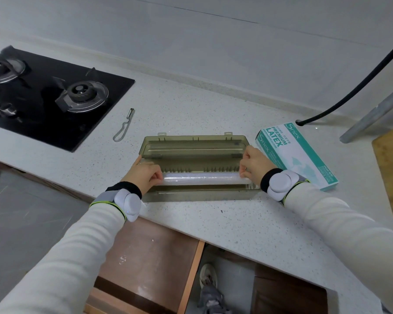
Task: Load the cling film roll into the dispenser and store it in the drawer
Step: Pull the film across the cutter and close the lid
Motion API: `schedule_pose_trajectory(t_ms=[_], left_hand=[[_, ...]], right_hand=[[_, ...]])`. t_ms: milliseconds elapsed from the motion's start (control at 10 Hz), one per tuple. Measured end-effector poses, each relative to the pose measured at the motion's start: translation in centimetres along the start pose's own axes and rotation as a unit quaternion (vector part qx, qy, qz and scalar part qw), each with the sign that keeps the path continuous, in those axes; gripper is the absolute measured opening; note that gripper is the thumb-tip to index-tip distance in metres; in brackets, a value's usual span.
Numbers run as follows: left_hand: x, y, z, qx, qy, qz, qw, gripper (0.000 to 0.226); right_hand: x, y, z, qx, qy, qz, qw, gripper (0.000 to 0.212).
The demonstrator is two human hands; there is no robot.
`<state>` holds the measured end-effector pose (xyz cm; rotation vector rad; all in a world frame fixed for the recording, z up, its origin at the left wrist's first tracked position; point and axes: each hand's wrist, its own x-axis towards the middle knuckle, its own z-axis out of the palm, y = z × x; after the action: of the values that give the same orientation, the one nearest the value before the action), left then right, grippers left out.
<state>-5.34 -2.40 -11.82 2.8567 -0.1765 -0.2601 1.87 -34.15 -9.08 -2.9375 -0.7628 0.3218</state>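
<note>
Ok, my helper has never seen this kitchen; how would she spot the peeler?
Find the black glass gas hob in the white speckled countertop. Just right of it lies a slim silver metal peeler with a looped wire handle. Its neighbour, the smoky-brown plastic dispenser, is far bigger.

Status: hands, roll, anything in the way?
Left hand, right hand grip the ends of the cling film roll. Roll over open dispenser, lid back. Glove box close on right, not blocking.
</note>
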Motion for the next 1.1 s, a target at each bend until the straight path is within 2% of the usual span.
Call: schedule_pose_trajectory(t_ms=[100, 300, 400, 500, 600, 700, 800, 900, 1100], left_hand=[[-0.1, 0.2, -0.5, -0.018, 0.025, -0.017, 0.999, 0.010], [0.0, 0.7, -0.9, -0.044, 0.050, -0.056, 0.996, 0.013], [-0.1, 0.5, -0.3, -0.032, 0.115, -0.045, 0.992, 0.009], [0.0, 0.6, 0.0, -0.014, 0.134, -0.052, 0.989, 0.008], [0.4, 0.5, 0.6, -0.003, 0.127, -0.090, 0.988, 0.009], [0.9, 0.9, 0.7, -0.005, 0.116, -0.140, 0.983, 0.023], [1.4, 0.8, 1.1, 0.008, 0.130, -0.157, 0.979, 0.024], [1.8, 1.0, 1.4, -0.023, 0.168, -0.158, 0.973, 0.021], [2.8, 0.9, 1.7, -0.072, 0.193, -0.167, 0.964, 0.014]], right_hand=[[-0.1, -0.1, 0.0, 0.008, 0.018, 0.005, 1.000, 0.013], [0.2, -0.4, -1.0, 0.015, -0.037, 0.030, 0.999, 0.015], [0.5, -0.8, -1.5, 0.022, -0.041, 0.041, 0.998, 0.018], [0.7, -0.9, -1.7, 0.023, -0.051, 0.052, 0.997, 0.017], [0.8, -1.0, -1.9, 0.018, -0.072, 0.066, 0.995, 0.017], [0.8, -0.9, -2.3, 0.005, -0.092, 0.075, 0.993, 0.017], [1.0, -0.8, -2.5, -0.007, -0.100, 0.075, 0.992, 0.015], [1.5, -1.0, -2.8, 0.005, -0.113, 0.096, 0.989, 0.013], [2.2, -1.1, -3.3, 0.024, -0.107, 0.101, 0.989, 0.022]])
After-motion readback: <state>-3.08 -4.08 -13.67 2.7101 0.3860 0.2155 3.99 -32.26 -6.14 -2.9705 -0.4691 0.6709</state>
